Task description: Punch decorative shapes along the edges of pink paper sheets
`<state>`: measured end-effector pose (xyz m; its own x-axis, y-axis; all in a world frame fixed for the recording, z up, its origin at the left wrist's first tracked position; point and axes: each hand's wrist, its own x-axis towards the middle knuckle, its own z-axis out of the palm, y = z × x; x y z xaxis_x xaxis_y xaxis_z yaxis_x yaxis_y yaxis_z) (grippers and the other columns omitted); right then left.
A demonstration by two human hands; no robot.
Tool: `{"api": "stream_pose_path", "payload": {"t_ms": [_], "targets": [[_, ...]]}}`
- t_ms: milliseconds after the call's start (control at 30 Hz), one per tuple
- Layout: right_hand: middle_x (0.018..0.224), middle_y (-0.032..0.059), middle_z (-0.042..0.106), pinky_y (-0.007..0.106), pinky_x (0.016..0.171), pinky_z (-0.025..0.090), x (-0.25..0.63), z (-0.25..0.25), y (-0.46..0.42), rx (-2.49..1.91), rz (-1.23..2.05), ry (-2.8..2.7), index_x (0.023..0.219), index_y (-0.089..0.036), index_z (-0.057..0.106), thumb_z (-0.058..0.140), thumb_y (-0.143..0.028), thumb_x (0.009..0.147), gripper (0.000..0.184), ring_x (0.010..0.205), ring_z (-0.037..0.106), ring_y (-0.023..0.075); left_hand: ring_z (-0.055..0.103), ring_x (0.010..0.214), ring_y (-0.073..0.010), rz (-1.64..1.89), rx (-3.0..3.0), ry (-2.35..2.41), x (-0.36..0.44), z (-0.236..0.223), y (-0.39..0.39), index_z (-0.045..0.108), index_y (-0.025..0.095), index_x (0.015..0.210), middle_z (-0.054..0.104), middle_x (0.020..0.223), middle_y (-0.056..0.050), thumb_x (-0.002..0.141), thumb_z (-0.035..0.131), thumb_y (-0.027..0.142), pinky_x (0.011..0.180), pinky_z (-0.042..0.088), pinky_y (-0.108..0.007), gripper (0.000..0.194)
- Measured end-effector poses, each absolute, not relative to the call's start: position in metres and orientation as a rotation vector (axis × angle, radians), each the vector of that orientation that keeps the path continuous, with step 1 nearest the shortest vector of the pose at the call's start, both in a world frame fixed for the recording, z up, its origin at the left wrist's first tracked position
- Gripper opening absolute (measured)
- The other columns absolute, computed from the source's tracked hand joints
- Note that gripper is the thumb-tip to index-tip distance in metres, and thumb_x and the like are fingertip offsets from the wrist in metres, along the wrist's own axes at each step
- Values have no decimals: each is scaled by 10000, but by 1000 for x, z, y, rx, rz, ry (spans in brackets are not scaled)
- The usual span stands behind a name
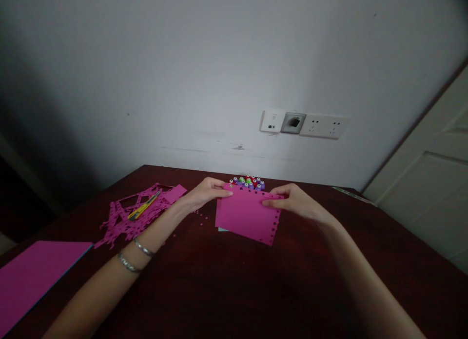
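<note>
A pink sheet of paper (244, 211) with small shapes punched along its top and right edges is held up over the table. My left hand (210, 191) pinches its top left corner between thumb and fingers. At the upper right edge, my right hand (288, 201) grips the same sheet, thumb on the near face. Below the sheet's lower left, a bit of a light blue piece (223, 229) shows; the rest of it is hidden. Just behind the sheet stand several small colourful craft punches (252, 180), partly covered by it.
To the left, a yellow utility knife (144, 206) lies on a heap of pink paper scraps (117, 217), with tiny punched bits nearby. Larger pink sheets (40, 270) lie at the near left. Wall sockets (323, 126) sit above the dark table (234, 290).
</note>
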<state>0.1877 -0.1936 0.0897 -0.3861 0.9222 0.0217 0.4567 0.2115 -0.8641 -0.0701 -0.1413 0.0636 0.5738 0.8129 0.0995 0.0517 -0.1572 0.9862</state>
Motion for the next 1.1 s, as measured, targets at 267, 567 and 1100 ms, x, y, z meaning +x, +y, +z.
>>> {"api": "stream_pose_path", "payload": {"t_ms": [267,567,1100], "targets": [[844,59,663,300,716,473,188,107,-209,-1118,1262,-2027,901,-149,653,602,-435,748,328,760,598,150,534,550,-79,684,1623,781,-59,86,-172,673,120,805,641,689,-38,651,709,299,530,383,-216,239],[607,-27,460,216,499,333,136,83,-218,-1024,832,-2078,681,-167,520,368,-422,900,369,541,399,77,422,474,-55,498,1813,754,-52,90,-189,636,124,699,562,568,19,693,655,333,467,282,-207,210],[653,-13,452,236,542,308,136,81,-220,-952,890,-2107,742,-165,540,365,-381,909,324,584,366,94,461,500,-58,479,1751,667,-49,89,-190,671,134,759,594,605,0,735,626,375,482,332,-196,247]]}}
